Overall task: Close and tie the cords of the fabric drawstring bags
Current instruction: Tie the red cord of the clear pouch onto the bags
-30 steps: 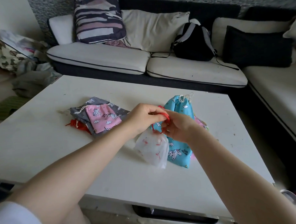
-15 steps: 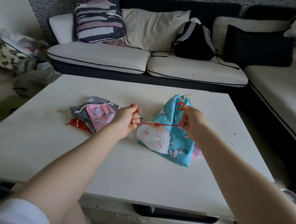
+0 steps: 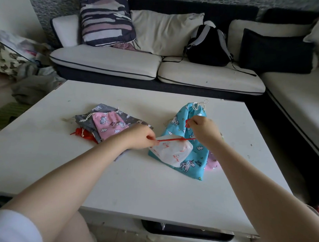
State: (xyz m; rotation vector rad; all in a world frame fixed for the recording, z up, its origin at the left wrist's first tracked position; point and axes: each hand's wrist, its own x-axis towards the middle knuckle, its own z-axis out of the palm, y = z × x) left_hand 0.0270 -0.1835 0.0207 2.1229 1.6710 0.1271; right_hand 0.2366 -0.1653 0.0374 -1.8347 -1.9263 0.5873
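a pile of grey and pink bags (image 3: 108,121) lay just left of the left hand (image 3: 141,138), and a blue unicorn bag (image 3: 190,140) lay under the white bag (image 3: 170,153) on the table (image 3: 63,153). both hands pinched the red cord (image 3: 176,139), stretched tight between them over the white bag, and compared with half a second before the right hand (image 3: 203,130) held it nearly the same. the bags lay well apart from the near table edge.

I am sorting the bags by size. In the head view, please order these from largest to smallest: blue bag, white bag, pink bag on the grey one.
1. blue bag
2. white bag
3. pink bag
White and pink look close; both are partly hidden.
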